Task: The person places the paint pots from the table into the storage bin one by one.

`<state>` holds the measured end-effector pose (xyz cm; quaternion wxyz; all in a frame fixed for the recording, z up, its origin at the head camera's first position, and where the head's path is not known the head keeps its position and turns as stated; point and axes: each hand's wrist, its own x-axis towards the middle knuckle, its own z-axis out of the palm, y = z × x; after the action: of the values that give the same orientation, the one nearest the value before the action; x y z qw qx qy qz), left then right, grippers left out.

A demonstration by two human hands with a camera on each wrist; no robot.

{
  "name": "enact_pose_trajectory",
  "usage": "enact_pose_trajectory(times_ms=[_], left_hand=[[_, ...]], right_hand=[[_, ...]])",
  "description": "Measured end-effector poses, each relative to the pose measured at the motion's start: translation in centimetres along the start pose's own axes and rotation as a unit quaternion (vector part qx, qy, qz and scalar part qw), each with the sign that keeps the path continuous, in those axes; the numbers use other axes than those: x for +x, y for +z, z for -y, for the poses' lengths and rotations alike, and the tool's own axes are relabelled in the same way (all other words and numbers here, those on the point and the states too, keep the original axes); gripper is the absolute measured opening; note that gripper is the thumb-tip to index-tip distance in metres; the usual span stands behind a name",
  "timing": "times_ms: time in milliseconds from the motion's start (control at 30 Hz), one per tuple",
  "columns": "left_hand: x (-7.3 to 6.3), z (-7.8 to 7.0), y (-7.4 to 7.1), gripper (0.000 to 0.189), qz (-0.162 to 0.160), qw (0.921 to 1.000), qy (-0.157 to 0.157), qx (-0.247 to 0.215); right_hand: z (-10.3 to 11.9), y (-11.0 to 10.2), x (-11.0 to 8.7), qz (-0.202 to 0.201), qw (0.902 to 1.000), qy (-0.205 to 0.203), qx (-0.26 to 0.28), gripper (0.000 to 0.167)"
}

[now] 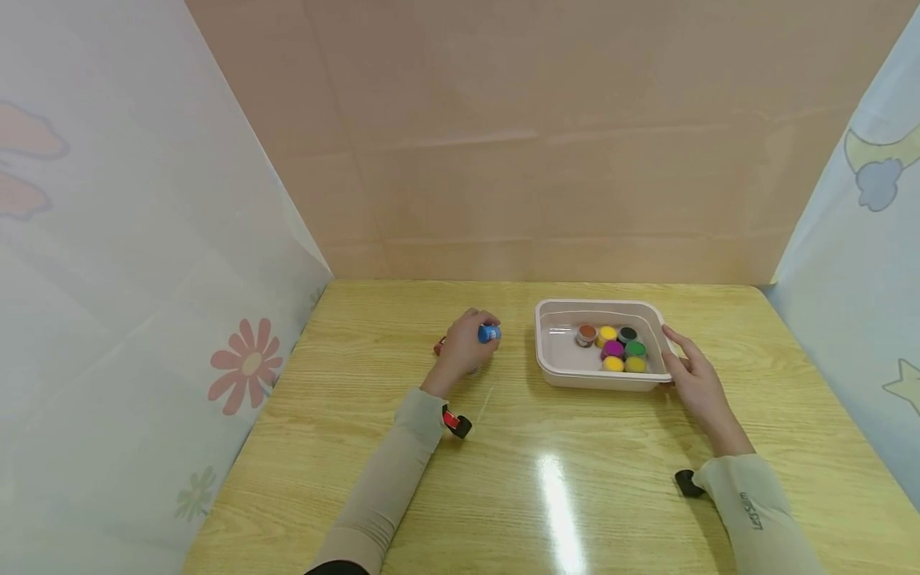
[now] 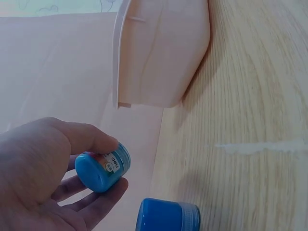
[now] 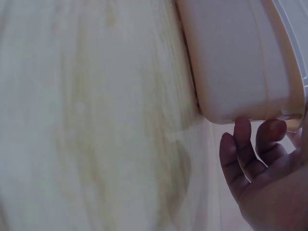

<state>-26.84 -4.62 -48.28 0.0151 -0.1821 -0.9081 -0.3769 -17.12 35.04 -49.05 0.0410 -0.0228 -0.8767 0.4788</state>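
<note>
My left hand (image 1: 465, 345) pinches a small paint jar with a light blue lid (image 2: 91, 171) between thumb and fingers, tilted on its side, a label showing. A second jar with a darker blue lid (image 2: 161, 215) stands on the table close by; the left hand hides it in the head view. Something red (image 1: 439, 346) peeks out at that hand's left edge. At the right, my right hand (image 1: 695, 379) holds the short side of a pale plastic tub (image 1: 568, 382), its fingers (image 3: 243, 132) against the outer wall under the rim.
Inside the tub sit several paint jars, among them an orange-brown one (image 1: 586, 334), a purple one (image 1: 613, 348), a green one (image 1: 636, 349) and a black one (image 1: 628, 334). A brown panel (image 1: 546, 200) rises along the table's back edge, with patterned sheets at both sides.
</note>
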Motion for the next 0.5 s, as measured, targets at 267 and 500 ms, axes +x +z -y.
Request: enact_pose_trajectory(times_ms=[267, 500], left_hand=[[-0.1, -0.7, 0.1, 0.027, -0.007, 0.9999, 0.009, -0.01], [-0.1, -1.9, 0.0, 0.027, -0.01, 0.9995, 0.008, -0.03]], right_hand=[[0.1, 0.0, 0.0, 0.005, 1.0, 0.005, -0.001, 0.059], [0.1, 0.0, 0.0, 0.005, 0.9999, 0.004, -0.009, 0.058]])
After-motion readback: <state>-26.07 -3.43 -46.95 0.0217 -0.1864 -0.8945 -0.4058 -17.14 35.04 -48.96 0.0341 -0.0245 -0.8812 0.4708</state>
